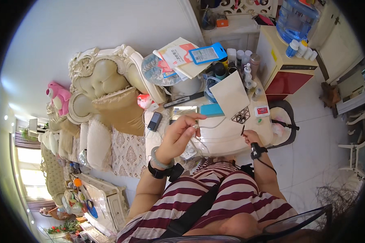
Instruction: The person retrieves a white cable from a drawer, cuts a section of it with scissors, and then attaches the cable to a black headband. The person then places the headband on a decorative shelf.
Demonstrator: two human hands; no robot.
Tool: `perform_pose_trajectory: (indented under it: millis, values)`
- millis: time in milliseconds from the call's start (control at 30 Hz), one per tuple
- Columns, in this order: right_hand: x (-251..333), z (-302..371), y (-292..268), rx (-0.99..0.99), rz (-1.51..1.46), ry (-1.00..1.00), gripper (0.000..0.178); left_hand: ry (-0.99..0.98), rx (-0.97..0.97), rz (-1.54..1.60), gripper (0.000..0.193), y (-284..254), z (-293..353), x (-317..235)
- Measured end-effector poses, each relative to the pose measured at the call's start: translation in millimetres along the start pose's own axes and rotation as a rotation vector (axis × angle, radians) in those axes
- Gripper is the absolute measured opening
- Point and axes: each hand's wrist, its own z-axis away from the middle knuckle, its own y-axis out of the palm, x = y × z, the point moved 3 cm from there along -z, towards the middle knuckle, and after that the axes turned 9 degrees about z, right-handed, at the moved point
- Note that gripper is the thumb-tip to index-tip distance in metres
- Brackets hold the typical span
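Observation:
Above the near left part of the cream table (247,146), my left hand (177,135) pinches a thin white cable (215,126) between thumb and fingers. The cable loops to the right across the tabletop. Close to the near right edge, my right hand (252,138) is closed on a small, thin dark stick-like piece (243,130), too small to name. Just beyond that hand lies a black lattice-patterned piece (241,116), beside a blank cream board (230,95). A teal box (211,110) lies past my left fingertips. Under my left hand is a white power strip (189,152), partly hidden.
Bottles (254,62) and papers (178,56) crowd the table's far side. A red-and-white packet (261,111) lies at right. A dark handheld device (154,121) lies left, near a sofa (109,77). A water dispenser (294,60) stands behind right, a padded stool (282,125) below.

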Motion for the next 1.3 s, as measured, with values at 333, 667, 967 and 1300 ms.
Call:
perform_pose_trajectory:
  millis: [333, 667, 967, 1300]
  values:
    - [193, 212, 135, 0.65, 0.122, -0.805, 0.043, 0.115, 0.432, -0.315, 0.008, 25, -28, 20]
    - [240, 338, 117, -0.428, 0.933, -1.461, 0.04, 0.289, 0.321, -0.002, 0.017, 38, -29, -19]
    - [228, 355, 135, -0.727, 1.157, -1.602, 0.036, 0.444, 0.244, -0.075, 0.018, 31, -26, -26]
    - [230, 352, 132, -0.742, 1.247, -1.562, 0.037, 0.473, 0.225, -0.212, 0.011, 31, -25, -28]
